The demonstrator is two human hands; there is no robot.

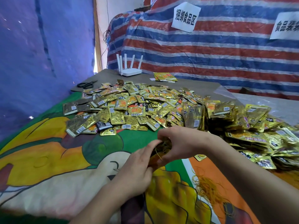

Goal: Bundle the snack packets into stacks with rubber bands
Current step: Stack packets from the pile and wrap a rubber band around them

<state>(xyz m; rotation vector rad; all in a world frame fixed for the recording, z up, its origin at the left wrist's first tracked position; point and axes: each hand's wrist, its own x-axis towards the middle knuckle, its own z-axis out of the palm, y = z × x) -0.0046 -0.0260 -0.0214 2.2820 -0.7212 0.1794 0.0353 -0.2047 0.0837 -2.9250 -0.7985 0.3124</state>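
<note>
Thin yellow rubber bands (208, 189) lie in a loose tangle on the printed cartoon cloth (48, 159) covering the counter, near right. Left hand (137, 168) has straight fingers pressing the side of a small stack of packets (163, 147); right hand (181, 143) curls over its top, pinching it. One yellow band strand shows on the stack, mostly hidden by fingers. Beyond, crinkly gold foil snack packets (129, 109) in a flat heap, rectangular, barcodes visible. Bundled stacks (252, 126) pile right, cut off by frame. Far: black scissors (86, 84), white router (129, 68), striped tarp (210, 54) with paper signs.
</note>
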